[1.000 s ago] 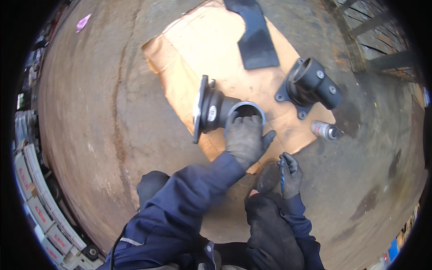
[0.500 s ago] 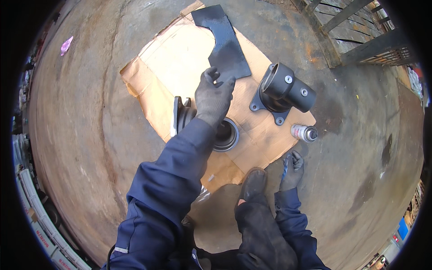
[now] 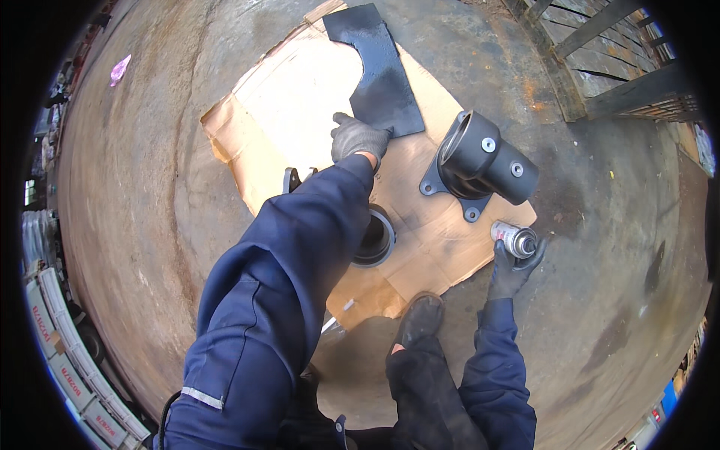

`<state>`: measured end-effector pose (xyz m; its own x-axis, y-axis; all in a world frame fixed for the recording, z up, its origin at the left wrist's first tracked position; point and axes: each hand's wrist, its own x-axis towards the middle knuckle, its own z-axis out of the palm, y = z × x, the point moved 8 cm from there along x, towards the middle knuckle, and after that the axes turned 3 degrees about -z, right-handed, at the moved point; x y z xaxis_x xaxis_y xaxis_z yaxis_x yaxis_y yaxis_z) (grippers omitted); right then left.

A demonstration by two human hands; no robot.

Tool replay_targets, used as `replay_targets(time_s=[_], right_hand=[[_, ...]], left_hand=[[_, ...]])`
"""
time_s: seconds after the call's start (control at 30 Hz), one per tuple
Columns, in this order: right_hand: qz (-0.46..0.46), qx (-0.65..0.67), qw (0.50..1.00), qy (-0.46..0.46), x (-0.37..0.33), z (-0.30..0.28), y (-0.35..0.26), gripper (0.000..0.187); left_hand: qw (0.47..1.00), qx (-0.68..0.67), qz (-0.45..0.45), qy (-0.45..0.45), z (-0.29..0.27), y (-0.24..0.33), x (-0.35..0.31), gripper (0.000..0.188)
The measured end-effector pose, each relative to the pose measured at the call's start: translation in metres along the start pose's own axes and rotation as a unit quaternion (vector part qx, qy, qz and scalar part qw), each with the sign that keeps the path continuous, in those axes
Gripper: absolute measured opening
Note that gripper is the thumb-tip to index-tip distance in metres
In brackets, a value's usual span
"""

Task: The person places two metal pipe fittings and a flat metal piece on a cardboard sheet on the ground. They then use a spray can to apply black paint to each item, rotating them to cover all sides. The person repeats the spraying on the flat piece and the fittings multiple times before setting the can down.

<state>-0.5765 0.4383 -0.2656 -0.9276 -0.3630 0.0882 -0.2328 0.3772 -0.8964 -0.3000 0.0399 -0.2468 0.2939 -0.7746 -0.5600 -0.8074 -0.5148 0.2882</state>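
Note:
Both my hands wear dark grey gloves. My left hand (image 3: 361, 140) is closed at the near left corner of a flat black plate (image 3: 390, 101) with a curved cutout, which lies on cardboard. Its fingertips are partly hidden. My right hand (image 3: 514, 274) is open around the near side of a spray can (image 3: 514, 238), thumb and fingers spread to either side of it. The can stands at the cardboard's right corner. Just beyond it sits a black pipe fitting (image 3: 487, 161) with a lobed flange and silver bolts. Under my left forearm is a round black tubular part (image 3: 377, 238), partly covered.
Flattened cardboard (image 3: 262, 112) lies on the stained concrete floor (image 3: 127, 195). A metal-framed structure (image 3: 600, 52) stands at the far right. Stacked boxes (image 3: 79, 390) line the left edge. A pink scrap (image 3: 120, 70) lies far left. My shoe (image 3: 421, 319) is beside the cardboard's near edge.
My left hand has gone down onto the plate's near corner. My right hand has moved right and forward, from beside my shoe to around the spray can, its fingers now spread.

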Motion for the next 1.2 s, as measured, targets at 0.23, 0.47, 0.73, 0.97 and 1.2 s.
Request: replay_targets(time_s=[0.23,0.47,0.73,0.97,1.2], right_hand=[[0.011,0.061,0.998,-0.028,0.011,0.023,0.011,0.092],[0.014,0.156,0.988,-0.009,0.022,-0.011,-0.025,0.092],[-0.008,0.198,0.957,-0.212,-0.039,-0.024,-0.159,0.094],[0.031,0.227,0.922,-0.311,-0.078,0.019,-0.235,0.090],[0.035,0.297,0.885,-0.356,-0.103,0.041,-0.258,0.080]], left_hand=[[0.997,-0.072,0.008,-0.015,0.016,-0.001,0.017,0.094],[0.849,-0.468,0.063,-0.236,-0.012,0.011,0.018,0.016],[0.862,-0.318,0.332,-0.213,-0.228,-0.132,0.004,0.031],[0.869,-0.383,0.198,-0.245,-0.226,-0.314,-0.011,0.035],[0.895,-0.340,0.141,-0.251,-0.185,-0.369,-0.008,0.035]])
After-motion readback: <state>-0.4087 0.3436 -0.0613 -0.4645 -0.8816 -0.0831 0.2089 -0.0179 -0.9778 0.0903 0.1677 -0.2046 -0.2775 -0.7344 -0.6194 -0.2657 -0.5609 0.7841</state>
